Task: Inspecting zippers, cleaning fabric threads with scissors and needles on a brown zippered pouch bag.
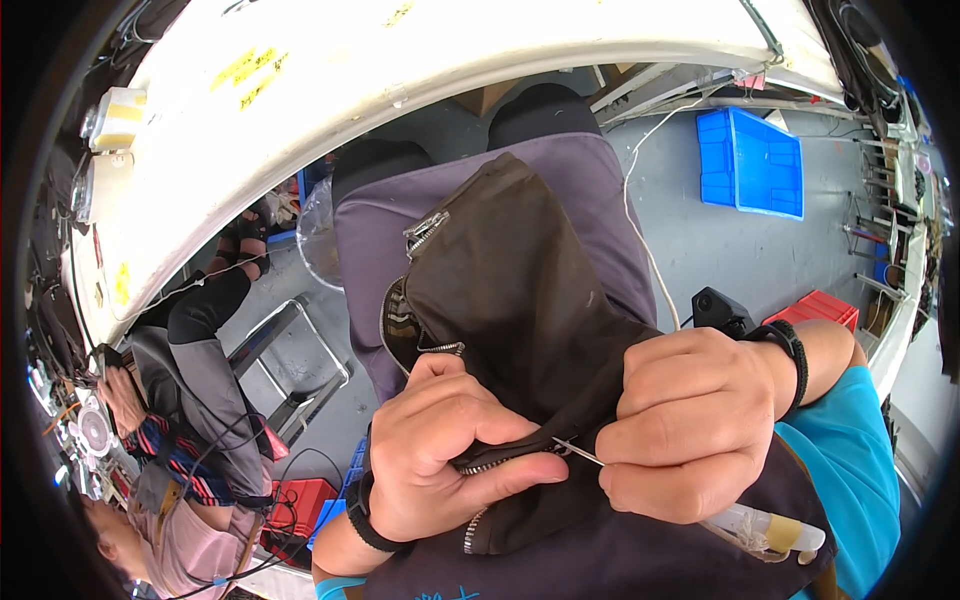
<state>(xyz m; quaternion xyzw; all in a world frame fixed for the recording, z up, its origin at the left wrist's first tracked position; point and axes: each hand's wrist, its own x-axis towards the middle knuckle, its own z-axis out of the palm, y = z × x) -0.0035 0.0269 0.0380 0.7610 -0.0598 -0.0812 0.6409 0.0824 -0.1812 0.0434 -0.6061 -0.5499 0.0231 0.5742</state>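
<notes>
Across my lap lies a dark brown cloth piece (515, 270) with metal zippers, perhaps a garment or a bag. My left hand (435, 445) pinches a folded edge of it between thumb and forefinger, beside a zipper's metal teeth (488, 462). From the closed fingers of my right hand (690, 430) sticks out a thin, pointed metal tool (580, 452); its tip touches the pinched edge near the left thumb. Its handle is hidden in the fist, so its exact kind does not show. Another zipper with a metal pull (425, 235) sits at the cloth's upper left, above an opening with striped lining.
A white worktable (450, 40) curves across the front. The purple-grey apron (600, 190) covers my lap. Beyond it on the floor stand a blue crate (750, 165) and a red crate (820, 308). At left, a person (190, 400) sits near a metal-framed stool (290, 365).
</notes>
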